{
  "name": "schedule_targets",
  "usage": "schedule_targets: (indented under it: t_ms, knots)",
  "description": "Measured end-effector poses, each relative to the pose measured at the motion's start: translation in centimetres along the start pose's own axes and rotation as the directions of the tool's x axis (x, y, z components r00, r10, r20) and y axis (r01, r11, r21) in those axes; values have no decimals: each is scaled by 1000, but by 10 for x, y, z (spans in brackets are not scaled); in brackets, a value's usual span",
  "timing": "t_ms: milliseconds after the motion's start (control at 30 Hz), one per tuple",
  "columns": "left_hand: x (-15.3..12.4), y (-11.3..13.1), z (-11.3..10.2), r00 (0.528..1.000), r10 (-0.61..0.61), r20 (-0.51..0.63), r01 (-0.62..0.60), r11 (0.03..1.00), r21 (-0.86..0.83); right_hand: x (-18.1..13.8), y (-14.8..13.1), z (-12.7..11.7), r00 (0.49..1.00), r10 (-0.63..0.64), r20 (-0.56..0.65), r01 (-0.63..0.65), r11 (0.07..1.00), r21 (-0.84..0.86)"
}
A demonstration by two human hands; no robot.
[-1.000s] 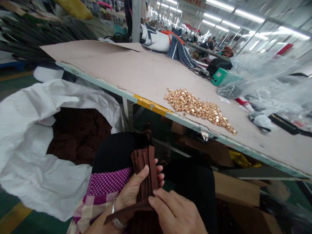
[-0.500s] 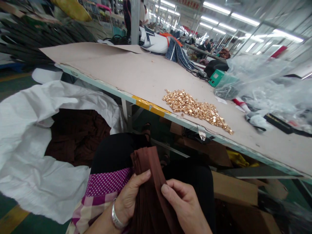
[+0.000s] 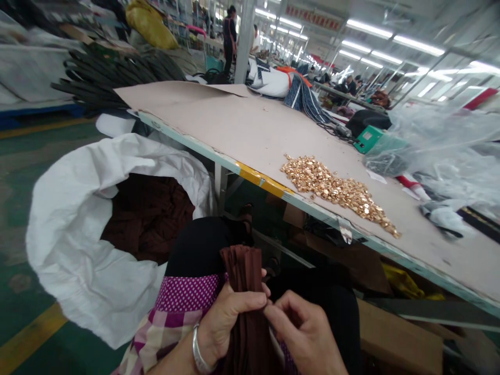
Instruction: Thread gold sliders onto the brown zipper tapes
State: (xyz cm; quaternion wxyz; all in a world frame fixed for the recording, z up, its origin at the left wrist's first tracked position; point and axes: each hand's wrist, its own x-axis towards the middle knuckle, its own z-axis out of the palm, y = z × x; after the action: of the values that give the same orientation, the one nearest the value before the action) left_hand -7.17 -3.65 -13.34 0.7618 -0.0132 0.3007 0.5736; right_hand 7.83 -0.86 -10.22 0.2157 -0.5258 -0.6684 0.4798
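Left hand (image 3: pixel 230 325) grips a bundle of brown strips (image 3: pixel 244 291); right hand (image 3: pixel 308 333) fingers pinch one strip's edge, apparently separating it.

the strips (image 3: pixel 244 291) in the left hand (image 3: pixel 226 325) are showing a dark brown, matching the brown cloth (image 3: pixel 150 216) lying inside the white sack (image 3: pixel 78 208), and a silver bangle (image 3: pixel 198 357) is shining at that wrist. the apron (image 3: pixel 175 312) is showing magenta with white dots above a pink-and-cream check. the studs (image 3: pixel 336 187) are gleaming gold on the beige table (image 3: pixel 234 125), whose edge is carrying yellow tape (image 3: pixel 260 179), near a green box (image 3: pixel 369 139).
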Motion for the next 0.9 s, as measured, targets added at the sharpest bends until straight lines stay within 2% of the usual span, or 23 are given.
schedule_targets:
  t_ms: [67, 133, 200, 233, 300, 367, 433, 500, 567, 633, 667, 700, 733, 767, 833, 900]
  knots:
    - [-4, 5, 4, 999, 20, 26, -21, 999, 27, 3, -6, -10, 1000, -11, 10, 9, 992, 123]
    - [-7, 12, 11, 996, 53, 67, -57, 997, 58, 4, -12, -10, 987, -29, 157, -25, 943, 331]
    - [-10, 19, 20, 988, 89, 125, -105, 986, 127, 3, -14, 1, 931, -105, 348, -101, 845, 525]
    - [-12, 23, 25, 981, 105, 161, -133, 976, 173, 3, -14, 9, 906, -158, 393, -122, 792, 598]
    - [-13, 32, 36, 962, 122, 243, -186, 947, 261, 6, -14, 25, 896, -226, 381, -112, 716, 689]
    - [-13, 44, 49, 940, 113, 321, -222, 918, 329, 16, -21, 34, 912, -279, 301, -25, 693, 720]
    - [-14, 62, 68, 915, 99, 390, -270, 870, 412, 28, -37, 31, 908, -341, 241, 66, 686, 724]
    - [-15, 88, 92, 879, 124, 461, -374, 780, 502, 42, -63, 16, 889, -378, 259, 113, 728, 676]
    - [-17, 119, 123, 812, 206, 546, -529, 655, 540, 60, -93, -5, 879, -362, 309, 152, 829, 538]
    - [-16, 151, 157, 741, 345, 577, -670, 439, 598, 84, -125, -29, 881, -399, 254, 254, 852, 457]
    - [-14, 166, 173, 686, 420, 594, -726, 338, 599, 99, -141, -40, 875, -437, 210, 323, 848, 420]
    - [-11, 180, 189, 612, 489, 621, -784, 269, 560, 113, -156, -50, 872, -460, 167, 378, 849, 369]
    - [-8, 192, 205, 556, 535, 636, -822, 238, 518, 128, -171, -59, 865, -475, 163, 399, 847, 351]
    - [-5, 204, 219, 520, 556, 649, -844, 218, 490, 143, -185, -66, 856, -489, 167, 416, 845, 337]
    - [4, 223, 243, 461, 590, 663, -877, 187, 443, 169, -210, -76, 836, -517, 183, 447, 835, 321]
    - [14, 239, 258, 416, 616, 669, -897, 156, 414, 192, -228, -82, 813, -550, 192, 483, 820, 306]
